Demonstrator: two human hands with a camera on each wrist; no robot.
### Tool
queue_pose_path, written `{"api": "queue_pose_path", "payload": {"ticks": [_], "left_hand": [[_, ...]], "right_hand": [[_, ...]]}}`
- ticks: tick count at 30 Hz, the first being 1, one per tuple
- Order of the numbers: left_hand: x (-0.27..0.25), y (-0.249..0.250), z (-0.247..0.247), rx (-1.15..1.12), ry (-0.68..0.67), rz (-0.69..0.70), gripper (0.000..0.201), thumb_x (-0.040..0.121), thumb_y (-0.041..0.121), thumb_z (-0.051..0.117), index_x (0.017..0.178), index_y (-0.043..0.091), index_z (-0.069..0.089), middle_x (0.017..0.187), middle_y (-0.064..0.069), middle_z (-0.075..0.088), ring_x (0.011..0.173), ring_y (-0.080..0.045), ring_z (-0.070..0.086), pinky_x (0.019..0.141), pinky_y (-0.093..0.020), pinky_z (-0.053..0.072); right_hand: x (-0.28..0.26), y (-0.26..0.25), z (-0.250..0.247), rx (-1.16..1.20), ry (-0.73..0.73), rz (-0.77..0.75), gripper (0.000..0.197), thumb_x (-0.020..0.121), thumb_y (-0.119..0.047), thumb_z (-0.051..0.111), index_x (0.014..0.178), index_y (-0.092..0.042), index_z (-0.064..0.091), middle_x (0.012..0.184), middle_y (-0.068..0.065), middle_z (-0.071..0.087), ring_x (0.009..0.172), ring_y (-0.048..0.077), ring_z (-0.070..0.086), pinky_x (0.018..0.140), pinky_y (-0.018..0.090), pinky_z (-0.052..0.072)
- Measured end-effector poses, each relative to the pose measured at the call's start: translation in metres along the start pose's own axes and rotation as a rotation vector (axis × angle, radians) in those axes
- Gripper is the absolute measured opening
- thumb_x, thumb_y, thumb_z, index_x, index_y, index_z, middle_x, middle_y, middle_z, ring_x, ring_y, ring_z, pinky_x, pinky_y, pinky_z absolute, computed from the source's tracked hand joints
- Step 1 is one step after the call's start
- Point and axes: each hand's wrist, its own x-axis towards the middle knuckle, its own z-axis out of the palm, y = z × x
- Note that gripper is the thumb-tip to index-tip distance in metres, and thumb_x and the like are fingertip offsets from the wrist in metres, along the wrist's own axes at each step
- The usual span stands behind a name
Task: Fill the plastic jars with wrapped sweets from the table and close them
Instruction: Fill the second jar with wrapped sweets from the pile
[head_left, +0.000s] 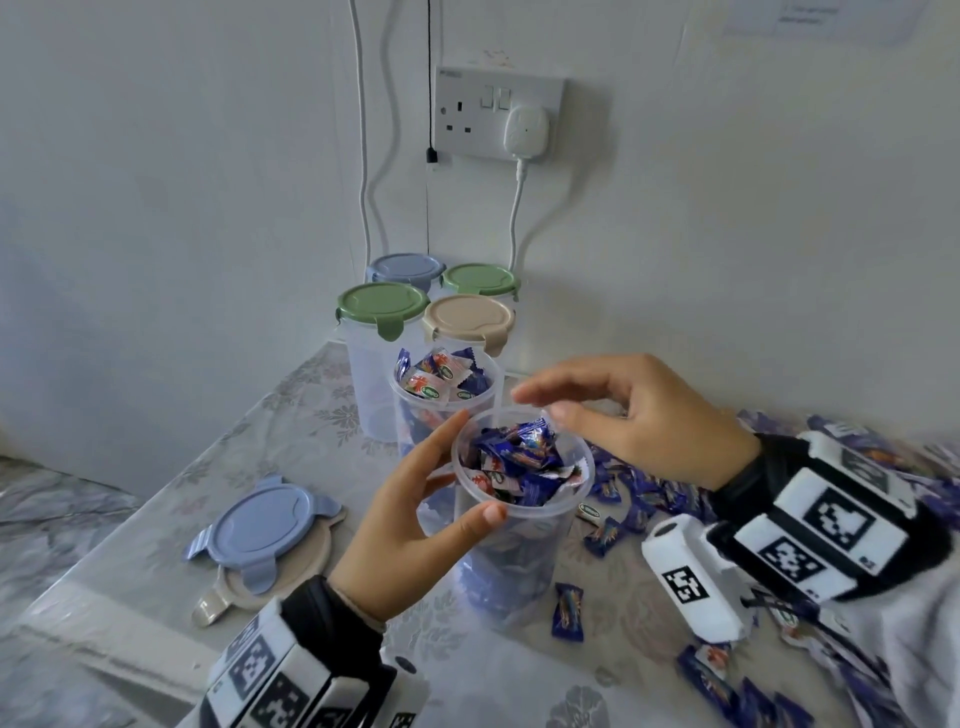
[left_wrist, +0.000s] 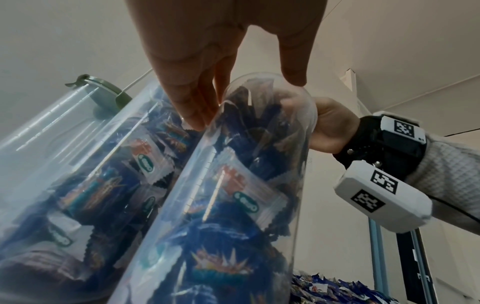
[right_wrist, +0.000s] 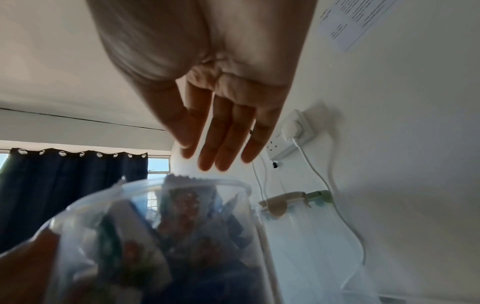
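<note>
A clear plastic jar (head_left: 519, 561) stands lidless on the table, filled to the rim with blue and white wrapped sweets (head_left: 519, 462). My left hand (head_left: 470, 467) grips it just under the rim, thumb in front and fingers behind. In the left wrist view that hand (left_wrist: 246, 94) clasps the same jar (left_wrist: 233, 185). My right hand (head_left: 540, 404) hovers just above the jar's mouth with relaxed fingers and holds nothing. The right wrist view shows its straight fingers (right_wrist: 221, 148) over the jar (right_wrist: 155, 226). A second lidless jar (head_left: 441, 395), heaped with sweets, stands right behind.
Several closed jars stand by the wall, under green (head_left: 382, 304), beige (head_left: 467, 317), blue (head_left: 405, 267) and green (head_left: 480, 278) lids. A loose blue lid (head_left: 260, 525) lies on a beige lid (head_left: 228, 597) at the left. Loose sweets (head_left: 649, 504) cover the table's right side.
</note>
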Motion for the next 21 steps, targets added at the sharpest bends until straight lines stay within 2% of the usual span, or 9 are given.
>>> {"api": "queue_pose_path", "payload": {"ticks": [2,4,7,10,14,18,21], "left_hand": [[0.000,0.000,0.000,0.002,0.000,-0.002,0.096,0.062,0.071,0.066,0.141,0.025,0.036,0.136,0.015,0.050,0.121,0.000,0.050,0.101,-0.026,0.044],[0.000,0.000,0.001,-0.003,0.003,-0.004,0.095,0.061,0.071,0.066,0.140,0.027,0.036,0.135,0.017,0.050,0.120,0.001,0.050,0.101,-0.025,0.044],[0.000,0.001,0.001,-0.010,0.005,-0.007,0.094,0.060,0.073,0.066,0.138,0.030,0.037,0.133,0.021,0.051,0.119,0.002,0.051,0.100,-0.023,0.044],[0.001,0.003,0.002,-0.010,0.006,0.000,0.090,0.061,0.072,0.066,0.136,0.032,0.038,0.131,0.022,0.052,0.120,0.001,0.051,0.099,-0.021,0.044],[0.000,0.007,0.003,-0.015,-0.006,0.022,0.082,0.064,0.071,0.064,0.134,0.038,0.036,0.131,0.025,0.050,0.121,0.000,0.049,0.094,-0.015,0.044],[-0.003,0.005,0.011,0.018,-0.028,0.042,0.094,0.060,0.072,0.066,0.139,0.037,0.029,0.137,0.026,0.043,0.126,0.000,0.044,0.097,-0.019,0.044],[-0.003,0.001,0.022,0.144,0.053,0.088,0.094,0.059,0.075,0.065,0.138,0.035,0.031,0.134,0.027,0.044,0.125,0.001,0.044,0.099,-0.024,0.044]], "right_hand": [[-0.007,0.007,-0.001,-0.090,0.076,0.009,0.023,0.087,-0.009,0.065,0.098,-0.027,0.071,0.091,-0.014,0.072,0.087,0.000,0.065,0.081,0.018,0.051],[-0.013,0.012,0.002,-0.138,0.085,0.045,0.020,0.081,-0.012,0.072,0.090,-0.029,0.073,0.082,-0.014,0.072,0.080,0.003,0.063,0.078,0.023,0.049],[-0.017,0.016,0.012,-0.080,0.105,0.046,0.017,0.078,-0.012,0.076,0.086,-0.027,0.075,0.082,-0.012,0.072,0.080,0.003,0.063,0.077,0.017,0.048],[-0.019,0.019,0.020,0.050,0.110,0.029,0.012,0.082,-0.014,0.073,0.093,-0.021,0.074,0.089,-0.010,0.074,0.086,0.003,0.066,0.082,0.014,0.048],[-0.024,0.030,0.029,-0.007,0.203,-0.005,0.027,0.077,-0.026,0.070,0.102,-0.034,0.067,0.112,-0.017,0.064,0.111,0.000,0.055,0.090,0.012,0.040],[-0.030,0.039,0.038,0.081,0.190,0.138,0.042,0.080,-0.043,0.070,0.118,-0.045,0.053,0.124,-0.021,0.052,0.115,-0.001,0.050,0.096,0.026,0.046],[-0.032,0.039,0.045,0.254,0.155,0.221,0.048,0.076,-0.049,0.061,0.122,-0.046,0.048,0.128,-0.017,0.052,0.116,0.001,0.052,0.098,0.030,0.047]]}}
